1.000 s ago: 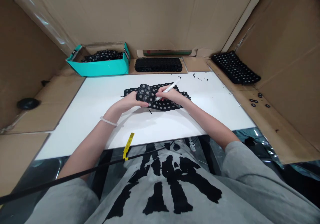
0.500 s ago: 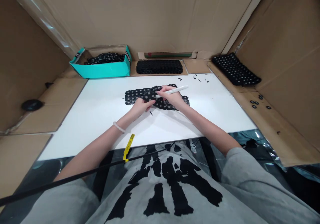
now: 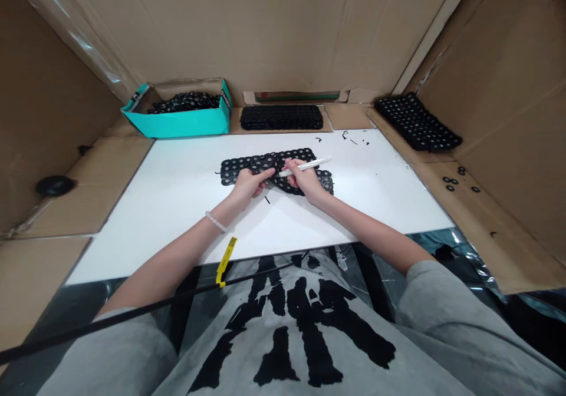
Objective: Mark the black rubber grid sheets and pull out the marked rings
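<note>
A black mesh piece of linked rings (image 3: 234, 175) lies on the white board, partly folded over itself in the middle. My left hand (image 3: 248, 185) grips its folded edge between thumb and fingers. In my right hand (image 3: 305, 181) is a white pen-shaped tool (image 3: 313, 164), its tip pointing left at the fold near my left thumb. I cannot make out the tip itself. A short black strand (image 3: 267, 200) lies just in front of the mesh.
Behind the white board (image 3: 168, 207) stand a turquoise box (image 3: 186, 124) of black rings and a stack of black mesh (image 3: 282, 118). Another mesh piece (image 3: 418, 124) and several loose rings (image 3: 450, 181) lie on cardboard at right. A black round object (image 3: 55, 185) is at left.
My right hand and the pen-shaped tool have shifted slightly down. The raised fold of the mesh has been pressed lower, and my left thumb now points up toward the tool's tip.
</note>
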`<state>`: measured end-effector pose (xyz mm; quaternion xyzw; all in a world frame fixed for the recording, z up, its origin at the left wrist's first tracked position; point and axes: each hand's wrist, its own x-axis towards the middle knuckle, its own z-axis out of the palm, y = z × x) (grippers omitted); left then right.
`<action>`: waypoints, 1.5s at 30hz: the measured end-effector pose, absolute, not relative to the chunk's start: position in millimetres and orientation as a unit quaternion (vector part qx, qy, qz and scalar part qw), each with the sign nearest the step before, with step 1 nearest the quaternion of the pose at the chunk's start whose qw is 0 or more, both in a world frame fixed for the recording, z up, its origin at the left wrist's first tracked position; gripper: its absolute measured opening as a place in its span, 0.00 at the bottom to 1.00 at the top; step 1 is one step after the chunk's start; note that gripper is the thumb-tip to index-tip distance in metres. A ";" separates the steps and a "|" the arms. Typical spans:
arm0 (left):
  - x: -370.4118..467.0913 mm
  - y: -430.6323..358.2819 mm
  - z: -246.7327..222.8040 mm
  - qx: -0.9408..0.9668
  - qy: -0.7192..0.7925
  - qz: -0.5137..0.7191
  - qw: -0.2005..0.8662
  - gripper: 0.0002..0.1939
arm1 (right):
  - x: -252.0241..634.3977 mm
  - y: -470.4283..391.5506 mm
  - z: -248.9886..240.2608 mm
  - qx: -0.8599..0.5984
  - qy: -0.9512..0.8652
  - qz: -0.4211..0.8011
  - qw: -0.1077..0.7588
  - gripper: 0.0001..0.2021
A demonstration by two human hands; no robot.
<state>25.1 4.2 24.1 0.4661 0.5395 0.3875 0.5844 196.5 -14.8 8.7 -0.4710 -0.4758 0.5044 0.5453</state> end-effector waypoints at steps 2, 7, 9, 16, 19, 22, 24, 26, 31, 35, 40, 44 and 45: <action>27.5 3.0 24.8 0.453 0.548 0.413 0.569 0.20 | 197.3 -14.7 9.5 -0.466 -0.476 0.503 0.550 0.18; 25.6 -4.9 32.9 0.412 0.479 0.437 0.640 0.15 | 200.4 -14.7 13.8 -0.461 -0.473 0.525 0.537 0.08; 24.4 -7.3 34.8 0.411 0.462 0.429 0.658 0.15 | 199.9 -15.6 14.3 -0.460 -0.469 0.529 0.538 0.07; 25.5 -5.1 26.2 0.423 0.474 0.441 0.634 0.18 | 199.0 -20.1 18.5 -0.464 -0.475 0.526 0.532 0.05; 24.7 -5.8 26.7 0.421 0.470 0.439 0.640 0.19 | 199.7 -23.1 23.8 -0.466 -0.460 0.533 0.536 0.06; 23.7 -7.2 28.2 0.415 0.470 0.439 0.643 0.21 | 201.0 -25.1 27.2 -0.466 -0.465 0.537 0.527 0.06; 23.7 -7.2 27.6 0.413 0.466 0.442 0.646 0.21 | 202.1 -25.3 27.7 -0.463 -0.475 0.534 0.525 0.06; 24.1 -6.5 26.0 0.409 0.458 0.449 0.649 0.20 | 203.1 -24.9 27.2 -0.462 -0.481 0.527 0.527 0.06; 24.8 -5.7 22.9 0.409 0.454 0.454 0.648 0.19 | 204.3 -24.4 25.9 -0.454 -0.488 0.521 0.534 0.06; 24.5 -4.7 19.3 0.416 0.454 0.457 0.642 0.18 | 204.1 -24.8 23.9 -0.455 -0.499 0.512 0.531 0.07; 23.6 -1.5 13.1 0.416 0.464 0.463 0.630 0.18 | 203.8 -25.0 21.0 -0.485 -0.510 0.490 0.515 0.07; 23.3 -1.2 12.4 0.421 0.472 0.459 0.624 0.18 | 203.8 -24.7 21.3 -0.485 -0.508 0.490 0.516 0.06; 23.5 -1.5 12.7 0.420 0.472 0.460 0.623 0.17 | 203.7 -24.9 21.9 -0.482 -0.506 0.494 0.517 0.06</action>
